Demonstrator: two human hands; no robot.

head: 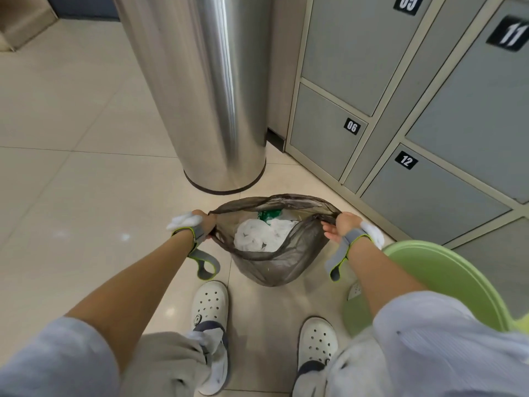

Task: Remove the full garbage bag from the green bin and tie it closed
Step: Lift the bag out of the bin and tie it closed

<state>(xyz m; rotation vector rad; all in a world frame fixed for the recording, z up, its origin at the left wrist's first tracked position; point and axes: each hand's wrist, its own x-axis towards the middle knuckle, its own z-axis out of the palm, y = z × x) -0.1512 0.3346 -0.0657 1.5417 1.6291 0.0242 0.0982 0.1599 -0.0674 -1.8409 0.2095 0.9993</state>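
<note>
A translucent dark garbage bag point(282, 263) rests on the tiled floor in front of my feet, outside the green bin point(446, 270), which stands at the lower right. The bag's mouth is stretched wide between my hands. My left hand point(203, 224) is shut on the bag's left rim and my right hand point(342, 226) is shut on its right rim. White crumpled waste point(257, 236) and a green scrap point(269, 215) show inside. Both wrists wear grey straps with yellow-green edging.
A tall steel column point(211, 110) rises just beyond the bag. Grey numbered lockers point(400, 116) line the right side. My white clogs point(210, 308) stand on cream floor tiles point(71, 167) close behind the bag.
</note>
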